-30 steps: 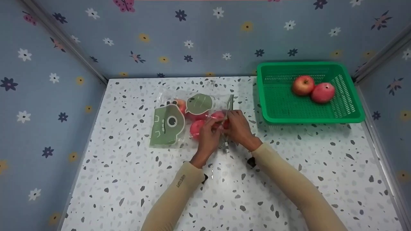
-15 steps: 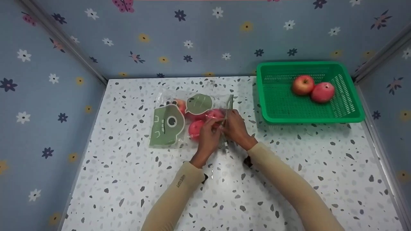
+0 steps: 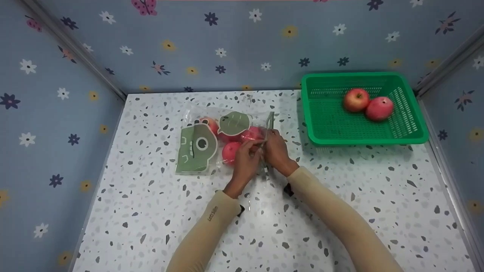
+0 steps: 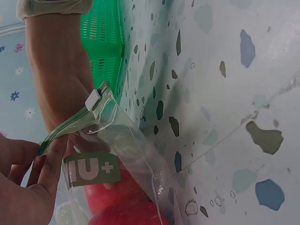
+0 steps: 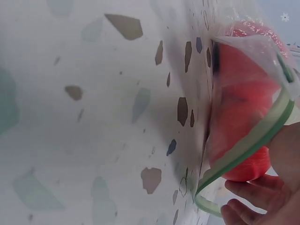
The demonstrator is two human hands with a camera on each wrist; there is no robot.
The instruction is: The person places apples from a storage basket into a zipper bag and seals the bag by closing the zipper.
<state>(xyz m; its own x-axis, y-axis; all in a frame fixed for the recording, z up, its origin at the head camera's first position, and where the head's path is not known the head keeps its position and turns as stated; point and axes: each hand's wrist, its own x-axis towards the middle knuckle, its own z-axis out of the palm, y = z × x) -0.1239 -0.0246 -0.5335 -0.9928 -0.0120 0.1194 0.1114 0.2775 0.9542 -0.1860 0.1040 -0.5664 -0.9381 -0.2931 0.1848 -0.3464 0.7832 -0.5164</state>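
Note:
A clear zip bag (image 3: 258, 121) with green cartoon prints lies on the speckled table, several red apples (image 3: 230, 152) inside it. My left hand (image 3: 246, 160) pinches the bag's green zip edge (image 4: 70, 124) at its mouth. My right hand (image 3: 278, 151) is at the mouth from the right, its fingers (image 5: 248, 191) against the near end of a red apple (image 5: 243, 166); part of this hand is hidden by the bag. The white zip slider (image 4: 93, 99) sits at one end of the zip strip.
A green plastic basket (image 3: 368, 141) stands at the back right with two apples (image 3: 356, 100) in it. Flowered panels (image 3: 242, 49) wall the table (image 3: 151, 211) at the back and both sides.
My right hand has moved a little left at the bag's mouth, and the apple by it has shifted left and back, deeper into the bag. My left hand keeps its place.

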